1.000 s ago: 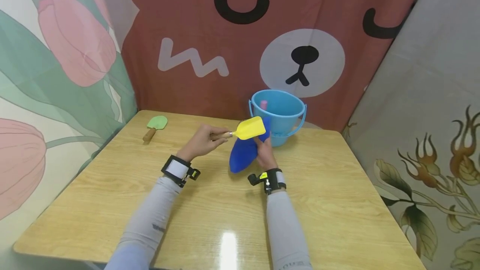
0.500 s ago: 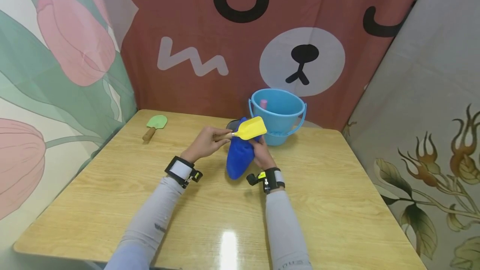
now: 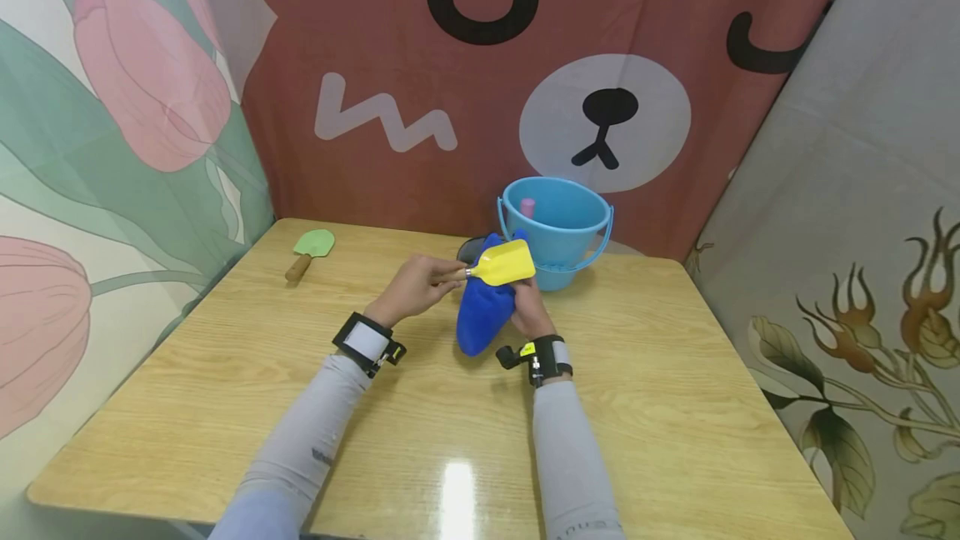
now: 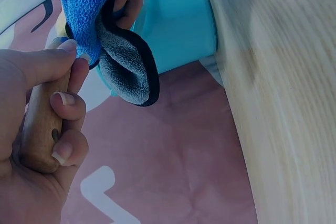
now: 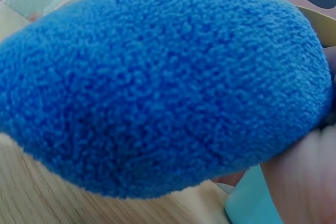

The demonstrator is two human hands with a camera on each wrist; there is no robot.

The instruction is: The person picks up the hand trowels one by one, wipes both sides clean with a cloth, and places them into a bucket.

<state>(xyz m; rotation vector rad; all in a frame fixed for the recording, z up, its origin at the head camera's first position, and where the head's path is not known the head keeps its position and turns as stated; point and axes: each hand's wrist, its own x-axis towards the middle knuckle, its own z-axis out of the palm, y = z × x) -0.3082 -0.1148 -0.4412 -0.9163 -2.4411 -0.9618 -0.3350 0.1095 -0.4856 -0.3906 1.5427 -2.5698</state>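
Observation:
My left hand [image 3: 411,288] grips the wooden handle [image 4: 44,121] of a small toy shovel, whose yellow blade [image 3: 506,263] points right, above the table. A plush blue cloth [image 3: 482,322] with a grey reverse side and black edging is bunched in my right hand [image 3: 531,311], right under and behind the blade. One lobe of the cloth hangs toward me and fills much of the right wrist view; the blade hides part of the right fingers in the head view. In the left wrist view the cloth's blue side [image 4: 86,11] reaches the left fingertips at the front of the handle.
A light blue bucket [image 3: 573,248] with a side handle stands just behind the right hand, a pink object [image 3: 527,208] showing inside it. At the back left of the wooden table [image 3: 420,440] lies a green-bladed shovel [image 3: 315,244]. A printed curtain [image 3: 375,182] hangs behind the table.
The cloth has shifted beneath the shovel, its hanging end swinging left and down, and its dark grey side now shows behind the blade. My left hand has moved slightly right.

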